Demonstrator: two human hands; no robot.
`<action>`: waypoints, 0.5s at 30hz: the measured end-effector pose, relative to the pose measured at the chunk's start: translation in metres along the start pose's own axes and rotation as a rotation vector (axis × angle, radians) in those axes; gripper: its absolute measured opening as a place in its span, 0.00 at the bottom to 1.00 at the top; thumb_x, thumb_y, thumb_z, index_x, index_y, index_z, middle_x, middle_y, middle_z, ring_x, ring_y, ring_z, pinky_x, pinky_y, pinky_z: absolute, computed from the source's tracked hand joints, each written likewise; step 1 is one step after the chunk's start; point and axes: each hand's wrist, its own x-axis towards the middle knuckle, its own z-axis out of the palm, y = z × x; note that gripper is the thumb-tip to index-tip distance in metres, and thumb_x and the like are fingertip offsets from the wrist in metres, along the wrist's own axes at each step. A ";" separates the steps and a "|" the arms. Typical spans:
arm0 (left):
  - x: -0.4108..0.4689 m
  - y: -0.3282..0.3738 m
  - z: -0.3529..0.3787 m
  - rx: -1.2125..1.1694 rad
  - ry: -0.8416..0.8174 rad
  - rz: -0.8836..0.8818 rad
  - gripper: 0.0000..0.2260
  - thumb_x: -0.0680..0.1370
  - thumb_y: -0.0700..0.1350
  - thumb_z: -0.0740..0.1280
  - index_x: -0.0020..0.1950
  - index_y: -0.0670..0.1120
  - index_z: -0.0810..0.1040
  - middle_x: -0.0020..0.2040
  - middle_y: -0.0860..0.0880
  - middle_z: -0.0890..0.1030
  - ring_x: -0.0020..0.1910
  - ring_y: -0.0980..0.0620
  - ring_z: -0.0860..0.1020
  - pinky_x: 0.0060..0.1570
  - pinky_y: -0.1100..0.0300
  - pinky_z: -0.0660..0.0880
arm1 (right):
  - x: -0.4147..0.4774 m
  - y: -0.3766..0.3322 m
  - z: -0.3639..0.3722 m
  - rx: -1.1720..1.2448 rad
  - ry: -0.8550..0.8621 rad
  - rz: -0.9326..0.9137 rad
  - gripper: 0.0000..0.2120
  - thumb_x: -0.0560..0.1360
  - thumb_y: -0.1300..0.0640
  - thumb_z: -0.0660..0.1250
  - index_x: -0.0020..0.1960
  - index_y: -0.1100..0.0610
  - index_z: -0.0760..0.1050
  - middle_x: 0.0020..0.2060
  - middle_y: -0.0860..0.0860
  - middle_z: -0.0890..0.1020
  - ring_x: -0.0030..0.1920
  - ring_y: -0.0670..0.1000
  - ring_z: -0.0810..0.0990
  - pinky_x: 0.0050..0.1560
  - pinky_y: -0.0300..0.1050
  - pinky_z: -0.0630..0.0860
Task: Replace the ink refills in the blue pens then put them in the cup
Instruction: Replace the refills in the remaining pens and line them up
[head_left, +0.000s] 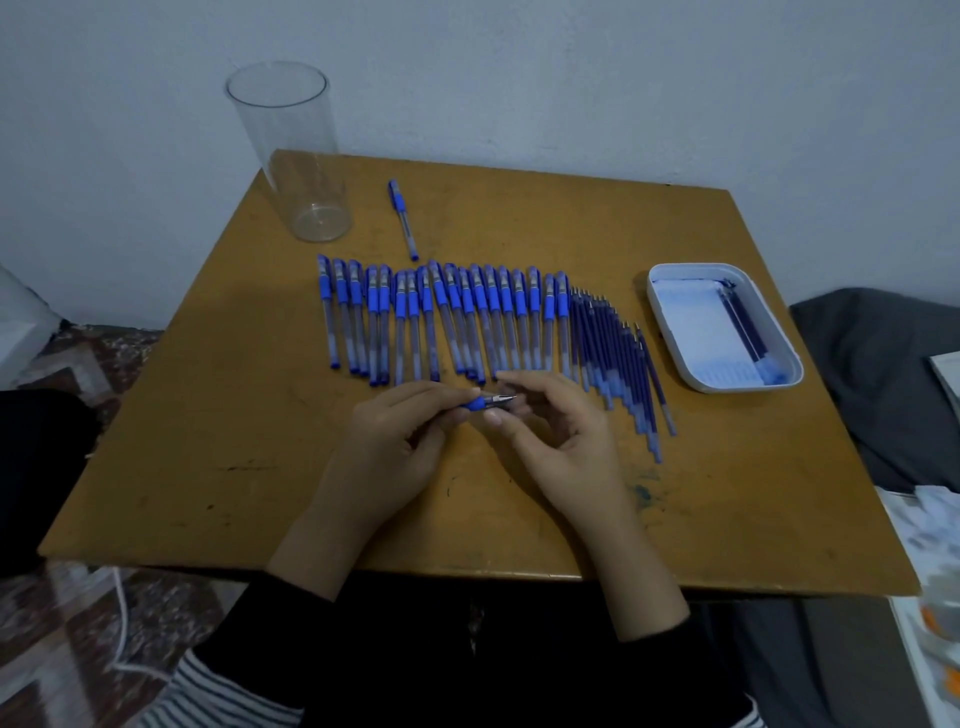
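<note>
Left hand (400, 431) grips 1 blue pen (491, 401), long axis 9 to 3 o'clock, tip toward the right hand (550, 441) (nearer, pinching it). Empty cup (296, 156) stands at 11 o'clock, well apart.

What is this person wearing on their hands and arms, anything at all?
Nothing on the left hand or right hand: no gloves, rings or watch show, and the forearms are bare. Black sleeves begin near the elbows; black-and-white striped fabric shows at the bottom edge.
</note>
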 end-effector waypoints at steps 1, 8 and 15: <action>0.000 0.000 0.000 0.000 0.000 0.000 0.10 0.77 0.37 0.71 0.58 0.43 0.84 0.53 0.53 0.83 0.53 0.59 0.81 0.55 0.65 0.77 | 0.000 0.000 0.001 -0.032 0.000 0.010 0.11 0.75 0.55 0.72 0.57 0.55 0.80 0.48 0.47 0.81 0.49 0.49 0.81 0.51 0.46 0.80; -0.001 -0.001 0.001 0.008 -0.008 -0.008 0.11 0.77 0.37 0.72 0.58 0.43 0.84 0.52 0.55 0.82 0.51 0.60 0.80 0.53 0.67 0.77 | 0.001 0.002 -0.002 0.007 -0.022 -0.015 0.08 0.75 0.64 0.71 0.54 0.57 0.80 0.47 0.49 0.82 0.50 0.50 0.81 0.52 0.46 0.79; 0.000 0.001 -0.001 0.017 -0.022 -0.017 0.11 0.77 0.38 0.72 0.59 0.43 0.84 0.52 0.52 0.84 0.52 0.61 0.79 0.54 0.71 0.75 | 0.001 0.003 0.000 -0.042 -0.010 0.033 0.06 0.77 0.59 0.69 0.54 0.56 0.81 0.46 0.47 0.83 0.49 0.48 0.81 0.51 0.47 0.79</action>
